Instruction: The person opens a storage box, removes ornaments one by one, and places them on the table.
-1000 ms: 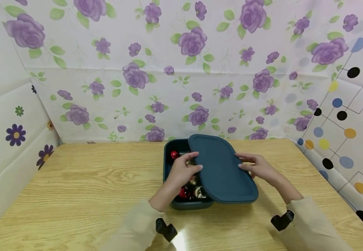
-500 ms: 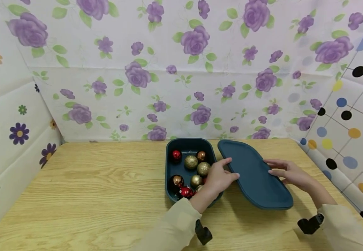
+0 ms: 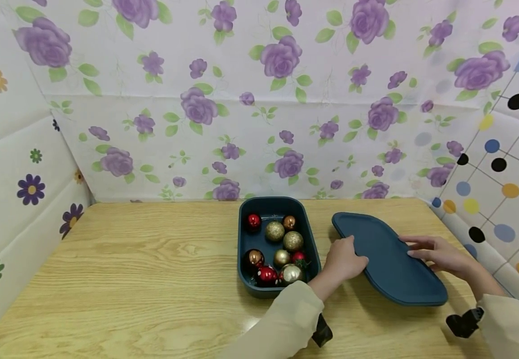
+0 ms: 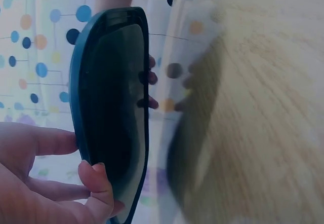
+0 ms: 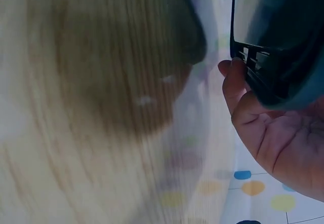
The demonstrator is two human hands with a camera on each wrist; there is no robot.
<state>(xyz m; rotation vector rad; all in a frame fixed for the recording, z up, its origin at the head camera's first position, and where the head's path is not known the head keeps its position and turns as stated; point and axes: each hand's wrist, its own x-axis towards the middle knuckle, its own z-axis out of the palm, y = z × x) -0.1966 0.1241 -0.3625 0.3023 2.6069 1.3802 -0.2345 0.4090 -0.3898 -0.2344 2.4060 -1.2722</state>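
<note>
A dark blue lid is held between both hands, right of the box, its shadow on the tabletop beneath. My left hand grips the lid's left edge; in the left wrist view the thumb and fingers of this hand pinch the rim of the lid. On the opposite edge, my right hand holds the lid with fingers curled under, as the right wrist view shows of the hand. The dark blue box stands uncovered, with several red, gold and copper Christmas baubles inside.
The wooden table meets a flowered sheet at the back. A dotted sheet rises on the right and a daisy-patterned one on the left.
Both hands have carried the lid rightward off the box and lowered it a little toward the front. The baubles inside, partly covered before, now show. The box has stayed in place.
</note>
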